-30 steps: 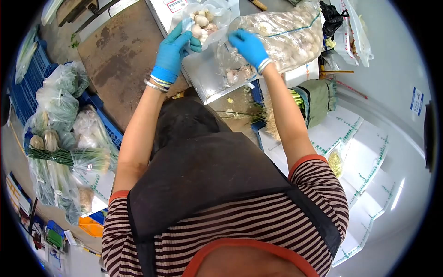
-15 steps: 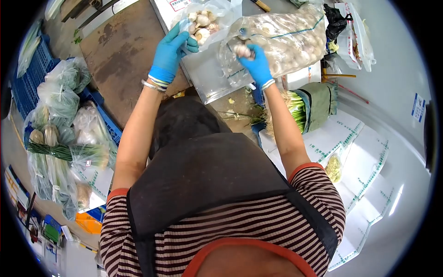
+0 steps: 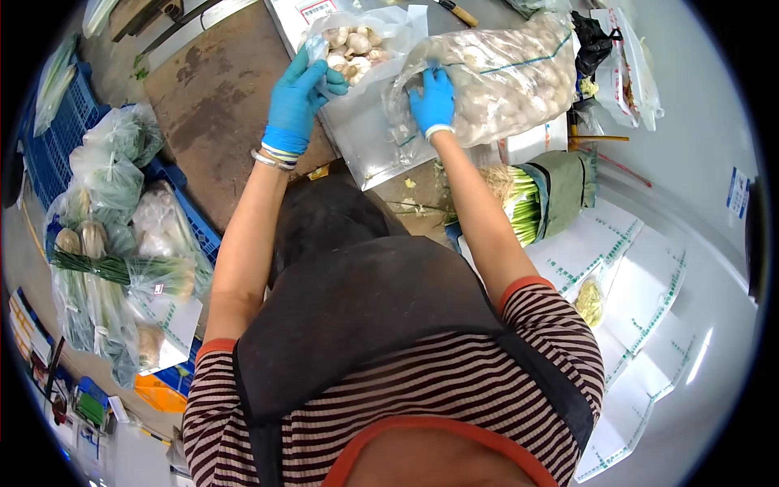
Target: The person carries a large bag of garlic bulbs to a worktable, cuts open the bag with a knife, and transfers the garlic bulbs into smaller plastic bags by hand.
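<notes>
My left hand [image 3: 298,101], in a blue glove, pinches the rim of a small clear plastic bag [image 3: 395,40]. Several garlic bulbs [image 3: 354,50] lie inside this bag, which rests on a metal surface [image 3: 357,138]. Across from it, my right hand [image 3: 433,101], also gloved in blue, lies at the mouth of a large clear sack [image 3: 507,77] full of garlic. Its fingers are spread and point into the sack. No bulb shows in that hand, though its fingertips are partly covered by the plastic.
A knife handle [image 3: 458,12] sticks out behind the sack. Bundled green onions [image 3: 526,203] and white boxes [image 3: 641,284] stand at the right. Bagged vegetables [image 3: 114,178] rest by blue crates [image 3: 57,146] at the left. A brown board [image 3: 227,97] lies beyond my left arm.
My right hand held a garlic bulb near the sack's mouth; now it lies further left and lower on the sack, with no bulb visible. My left hand keeps its grip on the small bag.
</notes>
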Available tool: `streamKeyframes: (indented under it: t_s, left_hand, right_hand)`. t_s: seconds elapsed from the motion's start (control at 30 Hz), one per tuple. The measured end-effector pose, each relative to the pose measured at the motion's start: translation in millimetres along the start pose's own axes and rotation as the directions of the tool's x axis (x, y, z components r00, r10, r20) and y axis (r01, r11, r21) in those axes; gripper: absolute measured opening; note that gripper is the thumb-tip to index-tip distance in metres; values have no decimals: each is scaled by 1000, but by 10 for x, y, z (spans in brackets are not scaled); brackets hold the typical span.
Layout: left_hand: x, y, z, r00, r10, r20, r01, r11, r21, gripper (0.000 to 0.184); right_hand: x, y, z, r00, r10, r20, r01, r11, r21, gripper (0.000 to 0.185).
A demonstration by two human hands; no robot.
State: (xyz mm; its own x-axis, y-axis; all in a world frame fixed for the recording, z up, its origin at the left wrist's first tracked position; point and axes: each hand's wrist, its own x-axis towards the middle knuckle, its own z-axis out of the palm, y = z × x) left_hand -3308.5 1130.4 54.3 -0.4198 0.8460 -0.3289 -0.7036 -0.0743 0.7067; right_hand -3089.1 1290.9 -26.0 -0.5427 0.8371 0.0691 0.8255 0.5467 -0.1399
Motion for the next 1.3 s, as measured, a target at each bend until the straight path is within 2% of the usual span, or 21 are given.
streamKeyframes:
  t_s: [0.03,0.13,0.23,0.27,0.37,0.4,0.47,0.57,0.67,0.7,0.73,0.77,0.83,0.9,0.97,1.0,1.07,1.1,1.13,1.23,1.3]
  left_hand:
    - [-8,-5,-11,1000,-1,4,1,1000,3,41]
    - [-10,-5,-14,1000,-3,1,3,1000,23,44]
    - [-31,41,20,1000,-17,-9,18,998,55,44]
    - [-22,57,14,1000,-18,0,18,998,56,44]
    - [-16,42,-19,1000,-21,9,21,999,44,45]
    - [-12,30,-31,1000,-22,7,21,999,39,45]
    - [-17,17,-61,1000,-16,1,16,999,32,45]
    - [-43,-8,-67,1000,-19,-5,20,999,26,44]
    - [-50,-6,-4,999,-42,-8,42,999,23,43]
    - [-44,16,22,999,-37,-5,37,999,27,43]
    - [-43,46,32,1000,-31,-5,31,999,31,43]
    - [-29,72,31,1000,-19,5,19,1000,6,43]
    - [2,92,12,1000,3,24,-1,999,-49,43]
    - [11,152,-10,999,7,39,-3,993,-118,44]
    - [-59,294,10,998,21,52,-7,970,-243,44]
    - [-119,414,-9,999,30,39,-18,961,-277,45]
    - [-370,693,-59,999,44,4,-40,938,-344,46]
    - [-544,825,-62,999,40,4,-36,937,-349,46]
    - [-733,959,-44,999,34,9,-29,936,-351,47]
    - [-1177,1323,-111,995,92,31,-72,909,-410,50]
    - [-1390,1568,-195,983,174,-62,-185,921,-343,52]
  right_hand:
    - [67,-17,62,998,5,64,-3,1000,-25,35]
    - [437,-61,149,926,182,330,-170,983,-66,31]
    - [328,188,265,975,117,189,-149,975,166,31]
    - [240,293,279,985,49,165,-96,953,288,32]
    - [-181,276,23,992,67,108,-97,946,308,42]
    - [-296,304,-59,967,130,218,-227,825,518,45]
    - [-471,333,-196,874,151,461,-480,410,775,50]
    - [-323,-175,-817,866,116,487,-500,155,852,57]
    - [75,-738,-1171,863,-65,500,-504,-74,860,64]
    - [205,-751,-1009,935,7,354,-338,314,887,66]
    - [404,-739,-760,983,9,182,-143,658,739,67]
    - [558,-760,-614,998,-59,13,47,894,445,69]
    - [789,-926,-787,952,-81,-296,116,988,103,63]
    - [1005,-883,-696,954,-116,-278,95,992,-87,54]
    - [1261,-561,-293,995,-83,58,90,990,-111,43]
    - [1351,-515,-381,996,-33,77,25,994,103,38]
    - [1418,-551,-614,986,37,165,-116,857,502,29]
    - [1281,-780,-954,976,70,204,-207,571,795,20]
    - [1187,-920,-1255,964,-10,266,-239,408,881,17]
    - [871,-1269,-1743,893,-240,382,-371,93,924,14]
    - [681,-1574,-1700,840,-240,487,-520,-99,849,13]
